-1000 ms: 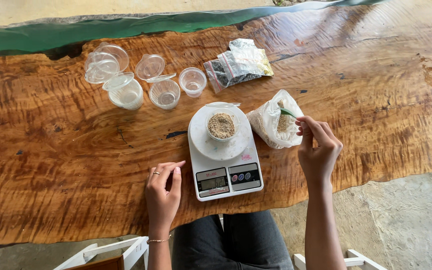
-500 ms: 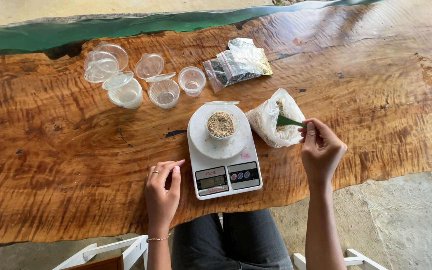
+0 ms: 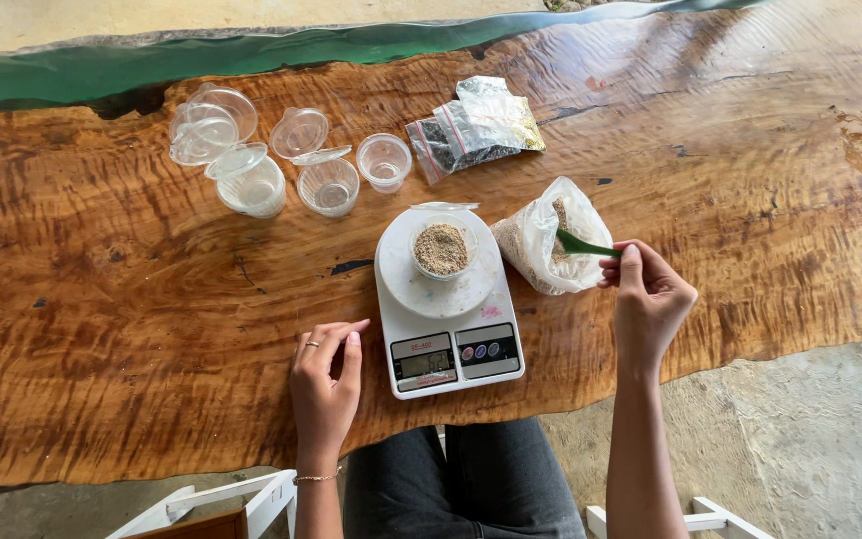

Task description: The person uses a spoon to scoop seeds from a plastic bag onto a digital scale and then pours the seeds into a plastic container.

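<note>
Green plastic scoop (image 3: 583, 245): long axis near horizontal, bowl end pointing left into the open clear bag of grain (image 3: 543, 248), handle toward the right hand (image 3: 650, 296), whose fingers are pinched on the handle. Bag: on the wooden table (image 3: 102, 299), touching the right edge of the white digital kitchen scale (image 3: 448, 304). Small clear cup of grain (image 3: 441, 250): centred on the scale platform. Left hand (image 3: 325, 371): flat on the table, fingers loosely together, holding nothing, just left of the scale.
</note>
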